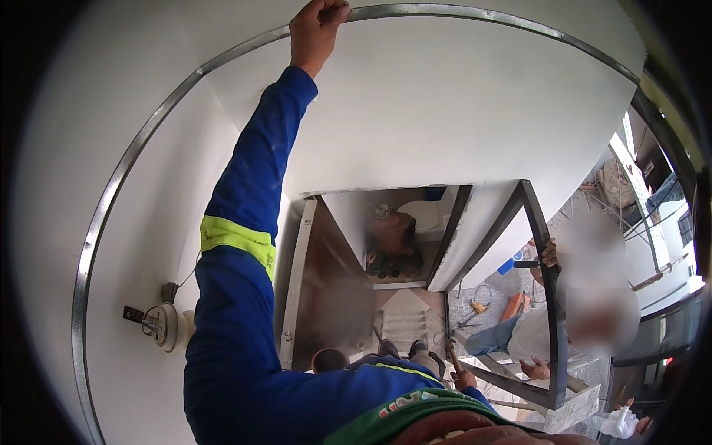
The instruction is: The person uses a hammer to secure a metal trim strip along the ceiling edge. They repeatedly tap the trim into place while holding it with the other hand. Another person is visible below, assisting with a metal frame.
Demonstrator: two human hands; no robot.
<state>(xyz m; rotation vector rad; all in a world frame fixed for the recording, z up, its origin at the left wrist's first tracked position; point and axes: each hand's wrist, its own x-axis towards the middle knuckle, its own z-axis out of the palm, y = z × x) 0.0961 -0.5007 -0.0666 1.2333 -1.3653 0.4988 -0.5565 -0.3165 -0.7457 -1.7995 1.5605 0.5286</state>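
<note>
My left hand (319, 35) is raised high, its fingers closed round a thin galvanised metal channel (152, 122). The channel runs along the white wall and looks like a wide arc here. Low down near my body, my right hand (465, 380) grips a hammer (455, 359) by its wooden handle; the hammer's head is small and hard to make out. A co-worker (534, 330) in a light shirt and jeans stands to the right, one hand (549, 254) on a dark rectangular metal frame (554, 311).
Below me a doorway (448, 237) opens beside a brown door (334, 297). A round white fixture (172, 328) with a loose cable is on the left wall. Tools and an orange object (516, 305) lie on the floor at right, near a blue bucket (510, 262).
</note>
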